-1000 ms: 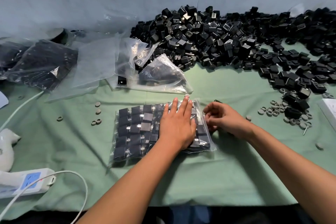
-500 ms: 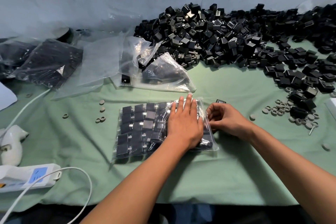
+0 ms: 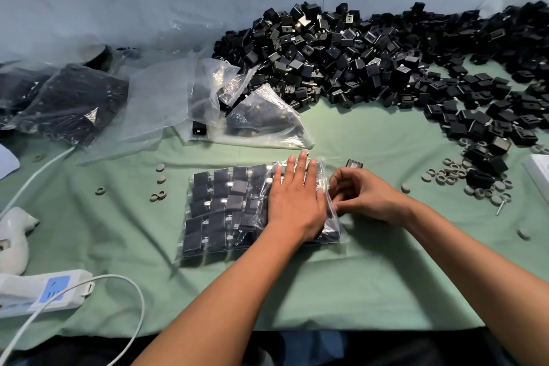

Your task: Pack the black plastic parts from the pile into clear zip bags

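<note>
A clear zip bag (image 3: pixel 225 208) filled with rows of black plastic parts lies flat on the green cloth in the middle. My left hand (image 3: pixel 294 199) presses flat on its right half, fingers straight. My right hand (image 3: pixel 361 193) pinches the bag's right edge with curled fingers. One loose black part (image 3: pixel 354 163) lies just beyond my right hand. The big pile of black parts (image 3: pixel 371 59) spreads along the wall from the middle to the far right.
Empty clear bags (image 3: pixel 261 119) lie behind the filled one. Packed bags (image 3: pixel 71 101) sit at the far left. Grey rings (image 3: pixel 445 175) are scattered right, a few (image 3: pixel 160 178) left. A white power strip (image 3: pixel 44 291) with cable lies near left.
My right hand has shifted slightly along the bag's right edge while pinching it. The left hand stays pressed flat on the bag. The view has drifted a little.
</note>
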Tool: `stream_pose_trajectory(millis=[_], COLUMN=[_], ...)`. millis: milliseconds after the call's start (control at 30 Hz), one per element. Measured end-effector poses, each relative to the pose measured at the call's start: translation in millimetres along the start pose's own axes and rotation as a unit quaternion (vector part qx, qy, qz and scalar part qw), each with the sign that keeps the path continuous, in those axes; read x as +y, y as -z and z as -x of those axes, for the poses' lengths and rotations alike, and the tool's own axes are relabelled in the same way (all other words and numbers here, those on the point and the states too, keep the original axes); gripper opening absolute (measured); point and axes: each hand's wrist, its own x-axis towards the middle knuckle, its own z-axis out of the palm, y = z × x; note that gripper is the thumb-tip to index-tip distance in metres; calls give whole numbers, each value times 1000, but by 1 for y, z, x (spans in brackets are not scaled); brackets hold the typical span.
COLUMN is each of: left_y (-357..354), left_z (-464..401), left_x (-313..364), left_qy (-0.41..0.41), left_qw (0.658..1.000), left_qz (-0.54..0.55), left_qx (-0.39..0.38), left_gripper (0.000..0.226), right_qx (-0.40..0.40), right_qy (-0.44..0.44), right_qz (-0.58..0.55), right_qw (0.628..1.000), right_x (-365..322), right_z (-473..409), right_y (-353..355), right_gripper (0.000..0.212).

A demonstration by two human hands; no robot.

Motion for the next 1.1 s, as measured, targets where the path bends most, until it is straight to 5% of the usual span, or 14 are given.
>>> stream_pose_trajectory(millis=[100, 200, 833, 967, 1033, 1100], left_y=[0, 1, -2, -2, -2, -1], left_z=[1, 2, 6, 9, 10, 11], left_x=[1, 2, 17, 16, 17, 16], left_qy=[0, 1, 46, 43, 42, 42], left_qw=[1000, 1000, 999, 999, 999, 999], left_qz=[3, 3, 12, 15, 22, 24], left_qx=[5, 5, 2, 12, 12, 15], left_gripper=[67, 67, 69, 71, 71, 71], right_qx=[-84, -82, -28, -47, 1, 188], right_qy=[-25, -20, 43, 31, 38, 86], right_qz=[-14, 31, 140, 93, 69, 160], right_qw=[996, 996, 989, 994, 997, 965], right_x=[-1, 1, 8, 4, 1, 2], right_z=[9, 14, 12, 15, 17, 15], right_y=[11, 9, 0, 1, 1, 2], right_gripper=[57, 70, 69, 53, 38, 31])
